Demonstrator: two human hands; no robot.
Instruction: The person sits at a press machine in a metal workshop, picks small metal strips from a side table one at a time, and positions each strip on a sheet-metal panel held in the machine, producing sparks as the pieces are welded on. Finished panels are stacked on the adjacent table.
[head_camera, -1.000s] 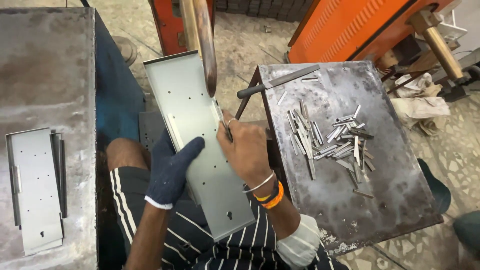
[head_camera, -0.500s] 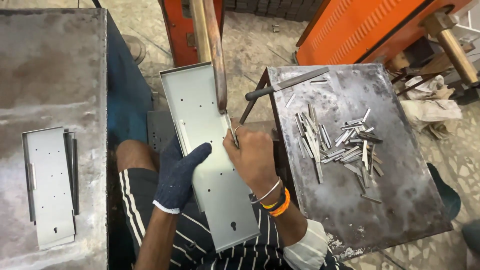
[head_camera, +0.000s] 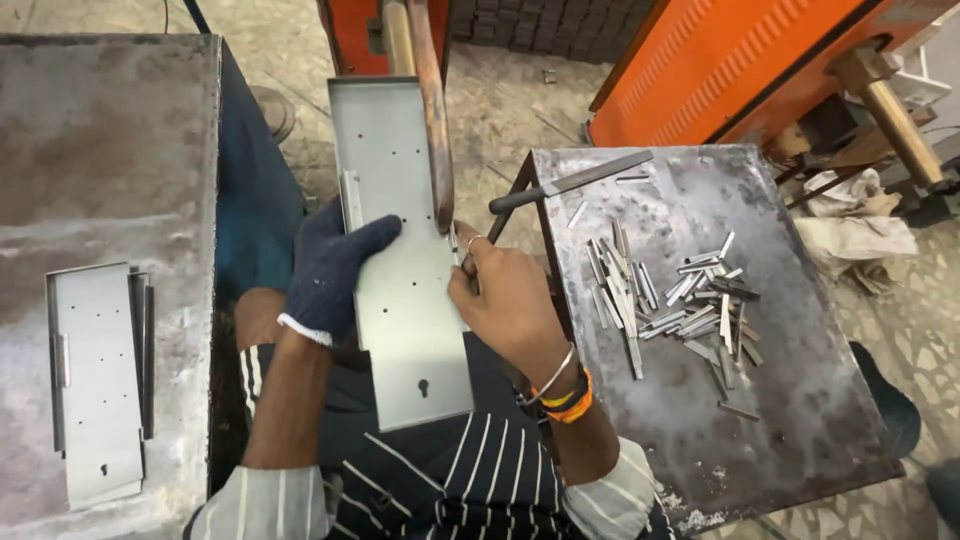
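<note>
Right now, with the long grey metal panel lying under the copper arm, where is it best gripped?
Probably by its long left edge, from the left, where the gloved left hand already lies on the metal panel. That edge is free. The copper arm crosses the right side, and the right hand crowds that edge.

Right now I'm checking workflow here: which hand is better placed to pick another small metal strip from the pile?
Probably the right hand: bare, at the panel's right edge, beside the table holding the strips. The gloved left hand steadies the metal panel on its far side.
</note>
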